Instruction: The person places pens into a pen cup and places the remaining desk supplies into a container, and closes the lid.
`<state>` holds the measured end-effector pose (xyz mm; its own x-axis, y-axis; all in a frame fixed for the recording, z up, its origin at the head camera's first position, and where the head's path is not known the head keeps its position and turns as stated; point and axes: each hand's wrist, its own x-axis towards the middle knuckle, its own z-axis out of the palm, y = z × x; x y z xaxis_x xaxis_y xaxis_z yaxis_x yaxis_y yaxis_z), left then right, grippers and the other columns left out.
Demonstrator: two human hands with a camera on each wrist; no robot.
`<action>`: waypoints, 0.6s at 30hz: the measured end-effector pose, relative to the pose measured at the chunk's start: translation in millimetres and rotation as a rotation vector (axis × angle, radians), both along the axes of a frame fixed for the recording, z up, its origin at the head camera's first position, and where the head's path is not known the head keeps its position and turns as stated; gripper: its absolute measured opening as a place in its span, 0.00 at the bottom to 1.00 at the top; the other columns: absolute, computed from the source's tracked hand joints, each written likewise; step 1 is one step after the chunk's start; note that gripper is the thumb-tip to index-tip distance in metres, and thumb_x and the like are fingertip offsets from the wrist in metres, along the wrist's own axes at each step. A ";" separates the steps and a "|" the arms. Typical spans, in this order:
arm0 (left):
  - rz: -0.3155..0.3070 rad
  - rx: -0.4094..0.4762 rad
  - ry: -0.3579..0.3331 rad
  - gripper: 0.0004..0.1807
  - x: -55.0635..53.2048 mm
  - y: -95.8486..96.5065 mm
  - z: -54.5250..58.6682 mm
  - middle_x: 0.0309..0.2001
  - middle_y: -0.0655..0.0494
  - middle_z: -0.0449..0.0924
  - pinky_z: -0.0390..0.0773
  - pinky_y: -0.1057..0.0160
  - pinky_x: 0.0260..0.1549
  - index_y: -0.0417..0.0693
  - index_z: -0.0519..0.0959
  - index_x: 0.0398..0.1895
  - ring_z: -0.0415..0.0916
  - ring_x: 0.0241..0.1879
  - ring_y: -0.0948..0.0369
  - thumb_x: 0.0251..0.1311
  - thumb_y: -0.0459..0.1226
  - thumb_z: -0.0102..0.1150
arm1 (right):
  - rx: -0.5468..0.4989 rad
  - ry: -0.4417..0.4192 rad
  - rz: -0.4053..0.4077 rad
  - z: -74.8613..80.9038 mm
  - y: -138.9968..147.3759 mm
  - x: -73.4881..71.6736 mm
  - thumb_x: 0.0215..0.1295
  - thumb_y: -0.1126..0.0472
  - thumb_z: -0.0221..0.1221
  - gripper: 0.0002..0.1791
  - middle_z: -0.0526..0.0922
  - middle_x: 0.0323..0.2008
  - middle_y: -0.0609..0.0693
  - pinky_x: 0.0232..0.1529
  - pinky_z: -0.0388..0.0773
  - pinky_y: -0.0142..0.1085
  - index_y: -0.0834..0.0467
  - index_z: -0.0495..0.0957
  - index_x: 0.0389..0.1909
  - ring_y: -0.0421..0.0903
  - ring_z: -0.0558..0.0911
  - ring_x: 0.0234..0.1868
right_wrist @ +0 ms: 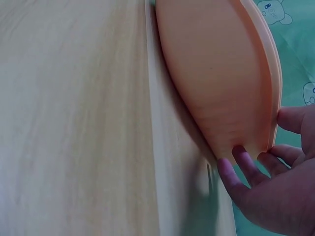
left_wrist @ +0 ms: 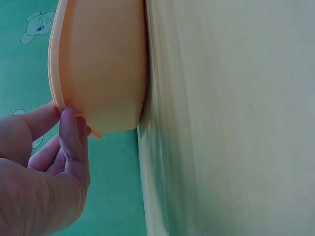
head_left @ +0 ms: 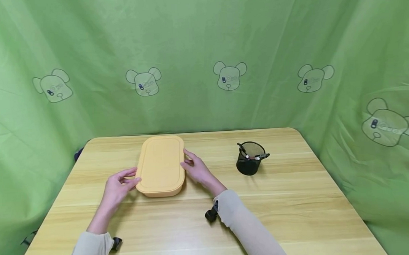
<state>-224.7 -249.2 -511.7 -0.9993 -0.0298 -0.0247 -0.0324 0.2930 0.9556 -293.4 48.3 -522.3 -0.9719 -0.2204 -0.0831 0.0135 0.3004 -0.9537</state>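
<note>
A yellow-orange plastic storage box (head_left: pixel 160 163) with a rounded lid stands on the wooden table, left of the middle. At its near left edge my left hand (head_left: pixel 118 186) pinches the lid's rim between thumb and fingers; the left wrist view shows fingertips (left_wrist: pixel 68 115) at that rim. On the opposite long side my right hand (head_left: pixel 197 169) grips the box. In the right wrist view its thumb lies against the lid's rim, and other fingers (right_wrist: pixel 248 167) touch the side wall below. The box's contents are hidden under the lid.
A black mesh pen holder (head_left: pixel 249 165) with several pens stands on the table (head_left: pixel 297 214), right of the box. Green curtains (head_left: pixel 193 36) printed with bear heads hang behind and at both sides. Each wrist wears a small black camera (head_left: pixel 211 214).
</note>
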 end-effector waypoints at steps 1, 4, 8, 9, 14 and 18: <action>0.001 0.003 0.000 0.30 0.2 -0.4 0.2 0.66 0.35 0.76 0.88 0.67 0.45 0.39 0.74 0.70 0.80 0.41 0.69 0.65 0.36 0.70 | 0.005 0.002 0.001 0.6 -0.2 0.0 0.77 0.56 0.59 0.36 0.66 0.77 0.57 0.68 0.77 0.46 0.43 0.58 0.81 0.53 0.71 0.73; -0.004 0.004 0.007 0.30 0.4 -1.4 0.2 0.66 0.35 0.76 0.88 0.67 0.46 0.39 0.74 0.70 0.80 0.42 0.70 0.66 0.36 0.70 | 0.035 0.012 -0.001 2.9 -1.2 -0.1 0.76 0.57 0.59 0.37 0.68 0.75 0.57 0.60 0.82 0.45 0.43 0.58 0.81 0.53 0.72 0.72; -0.017 -0.038 0.026 0.32 -1.5 -2.1 -1.6 0.66 0.36 0.76 0.88 0.65 0.45 0.40 0.72 0.72 0.82 0.43 0.65 0.66 0.39 0.70 | 0.133 0.076 0.000 8.1 -0.5 -0.7 0.76 0.57 0.60 0.37 0.67 0.76 0.54 0.70 0.76 0.49 0.47 0.58 0.81 0.55 0.72 0.73; -0.019 -0.064 0.030 0.33 -1.8 -2.4 -1.8 0.67 0.37 0.76 0.89 0.63 0.46 0.42 0.71 0.73 0.83 0.45 0.62 0.67 0.41 0.69 | 0.167 0.101 0.004 10.9 0.2 -0.3 0.75 0.57 0.60 0.36 0.65 0.77 0.54 0.74 0.71 0.51 0.49 0.59 0.81 0.56 0.71 0.73; -0.043 -0.276 0.130 0.38 -3.6 -6.9 6.2 0.72 0.42 0.72 0.85 0.47 0.54 0.54 0.63 0.80 0.80 0.57 0.45 0.71 0.50 0.63 | 0.327 0.254 0.060 37.4 6.4 7.2 0.75 0.54 0.59 0.37 0.62 0.80 0.51 0.79 0.62 0.54 0.50 0.58 0.81 0.56 0.67 0.77; -0.058 -0.494 0.322 0.37 -5.5 -9.0 26.4 0.75 0.41 0.68 0.75 0.33 0.61 0.58 0.61 0.81 0.72 0.65 0.39 0.72 0.51 0.61 | 0.441 0.420 0.122 69.3 18.8 19.0 0.76 0.52 0.59 0.38 0.59 0.81 0.49 0.80 0.59 0.53 0.48 0.56 0.82 0.54 0.63 0.79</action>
<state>-230.2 -258.2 -485.3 -0.9544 0.0947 0.2831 0.2663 0.6986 0.6641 -274.4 67.1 -453.0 -0.9114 -0.3637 0.1927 -0.3953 0.6430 -0.6560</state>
